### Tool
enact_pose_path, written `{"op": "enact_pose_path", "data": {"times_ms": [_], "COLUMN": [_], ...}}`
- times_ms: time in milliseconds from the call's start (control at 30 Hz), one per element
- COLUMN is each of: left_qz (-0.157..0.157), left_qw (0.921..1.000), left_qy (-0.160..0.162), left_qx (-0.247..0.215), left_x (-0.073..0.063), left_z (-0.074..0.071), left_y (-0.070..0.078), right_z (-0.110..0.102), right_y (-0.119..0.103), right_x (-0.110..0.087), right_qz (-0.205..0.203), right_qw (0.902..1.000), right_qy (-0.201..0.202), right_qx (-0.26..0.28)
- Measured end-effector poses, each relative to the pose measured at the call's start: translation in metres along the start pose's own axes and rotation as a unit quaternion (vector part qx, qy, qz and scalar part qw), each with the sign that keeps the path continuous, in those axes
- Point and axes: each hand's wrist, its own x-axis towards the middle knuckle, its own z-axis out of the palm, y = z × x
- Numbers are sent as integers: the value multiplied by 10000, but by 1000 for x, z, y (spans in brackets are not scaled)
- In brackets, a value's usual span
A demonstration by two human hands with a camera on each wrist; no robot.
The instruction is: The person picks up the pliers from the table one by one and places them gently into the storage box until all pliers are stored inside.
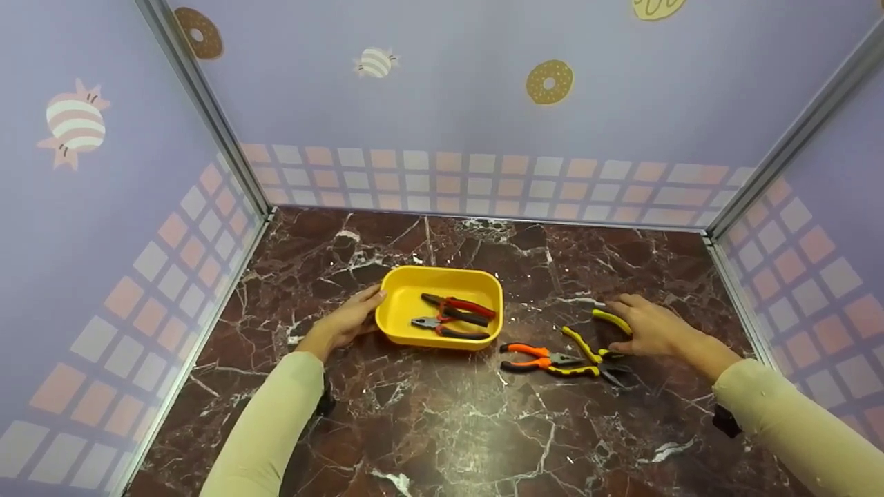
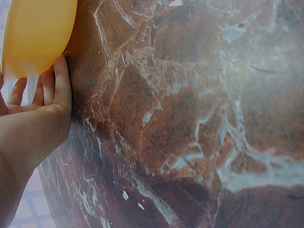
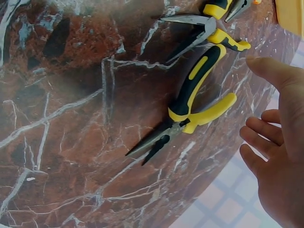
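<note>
My left hand (image 1: 349, 317) holds the left end of a yellow box (image 1: 400, 337), thumb at the rim; in the left wrist view its fingers (image 2: 61, 83) lie against the outer wall. Inside are two pairs of pliers with red and black handles, one dark-nosed (image 1: 469, 305), the other bright-jawed (image 1: 449, 326). My right hand (image 1: 649, 324) hovers over yellow-and-black long-nose pliers (image 3: 192, 88), partly hidden from above. In the right wrist view its loosely bent fingers stay apart from them. Close by lie another yellow-and-black pair (image 3: 211, 26) and orange-and-black pliers (image 1: 535, 357).
The pliers outside the box lie clustered to its right on the dark red marbled tabletop (image 1: 428, 414). Patterned panels enclose the table at the left (image 1: 124, 228), back (image 1: 449, 103) and right (image 1: 822, 228), with metal strips at the corners.
</note>
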Motion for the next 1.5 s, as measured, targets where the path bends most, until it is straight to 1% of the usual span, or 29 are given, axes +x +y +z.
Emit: {"op": "enact_pose_path", "data": {"times_ms": [200, 367, 767, 900, 1067, 1500], "left_qz": [28, 19, 83, 123, 87, 52], "left_qw": [10000, 10000, 10000, 9999, 9999, 9999], "left_qy": [-82, -26, -28, -67, -54, -40], "left_qx": [46, -3, -5, 0, 6, 89], "left_x": [0, 2, 4, 3, 3, 3], "left_z": [-1, -1, -4, -3, -2, -3], "left_y": [0, -1, -3, -2, -2, -3], "right_z": [8, 13, 22, 24, 26, 31], "right_y": [1, 1, 5, 6, 6, 9], "right_x": [-5, -6, -10, -10, -9, -7], "right_qz": [77, 112, -38, 37, 153, 271], "right_qw": [10000, 9998, 9999, 9999, 9997, 9994], "right_qy": [-11, 29, 122, 71, 1, -60], "right_qx": [49, 139, 92, 122, 195, 208]}}
